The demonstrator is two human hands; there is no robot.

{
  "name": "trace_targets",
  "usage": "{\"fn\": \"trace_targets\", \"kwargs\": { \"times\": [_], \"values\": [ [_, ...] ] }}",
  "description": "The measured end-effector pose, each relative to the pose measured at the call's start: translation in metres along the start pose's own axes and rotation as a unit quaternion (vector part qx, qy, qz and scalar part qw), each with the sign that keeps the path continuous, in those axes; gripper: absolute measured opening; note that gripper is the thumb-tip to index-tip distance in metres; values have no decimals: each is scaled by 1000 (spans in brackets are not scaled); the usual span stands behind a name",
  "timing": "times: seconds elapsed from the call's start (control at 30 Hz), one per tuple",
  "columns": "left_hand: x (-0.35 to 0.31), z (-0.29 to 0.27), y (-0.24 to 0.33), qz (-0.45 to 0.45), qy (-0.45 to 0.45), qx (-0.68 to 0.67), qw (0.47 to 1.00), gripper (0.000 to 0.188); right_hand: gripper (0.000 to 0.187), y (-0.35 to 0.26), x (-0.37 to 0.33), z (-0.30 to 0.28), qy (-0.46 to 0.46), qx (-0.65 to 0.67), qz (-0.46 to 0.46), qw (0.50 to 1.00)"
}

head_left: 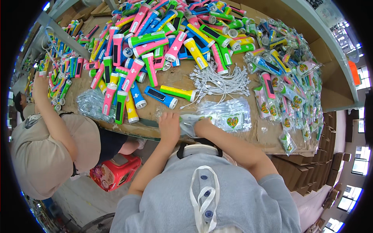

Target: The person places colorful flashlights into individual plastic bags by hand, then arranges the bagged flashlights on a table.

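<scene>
Clear plastic bag (189, 122), shiny, crinkled; left fingers (170, 116) grasping it; right fingers (202, 123) touching it, grip unclear.

We make out no wording. Heart-shaped label (232, 122) on a clear bag (243, 108), pale mark on the yellow flashlight (196, 53), print on the red stool (104, 176): all illegible to us.

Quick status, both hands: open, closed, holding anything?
Left hand: at a clear plastic bag; open or closed can't be told.
Right hand: at the bag's right side, partly hidden; grip can't be told.
</scene>
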State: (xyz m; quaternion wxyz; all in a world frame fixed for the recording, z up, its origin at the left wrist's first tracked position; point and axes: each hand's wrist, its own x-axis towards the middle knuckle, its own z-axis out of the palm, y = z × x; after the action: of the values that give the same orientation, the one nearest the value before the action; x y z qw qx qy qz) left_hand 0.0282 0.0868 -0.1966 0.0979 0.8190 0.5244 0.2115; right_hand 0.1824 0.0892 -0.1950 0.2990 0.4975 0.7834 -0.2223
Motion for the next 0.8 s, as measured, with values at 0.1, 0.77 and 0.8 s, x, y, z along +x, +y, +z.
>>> {"fn": "trace_targets", "kwargs": {
  "times": [0.1, 0.77, 0.8],
  "values": [
    [-21, 18, -34, -46, -22, 88, 995, 23, 23, -1, -2, 7, 1, 134, -66, 989],
    [-14, 0, -62, -306, -114, -359, 875, 11, 56, 50, 20, -88, 545, 623, -68, 557],
    [-12, 2, -61, -303, -118, -360, 875, 11, 56, 48, 18, -87, 548, 622, -63, 556]
  ]
}}
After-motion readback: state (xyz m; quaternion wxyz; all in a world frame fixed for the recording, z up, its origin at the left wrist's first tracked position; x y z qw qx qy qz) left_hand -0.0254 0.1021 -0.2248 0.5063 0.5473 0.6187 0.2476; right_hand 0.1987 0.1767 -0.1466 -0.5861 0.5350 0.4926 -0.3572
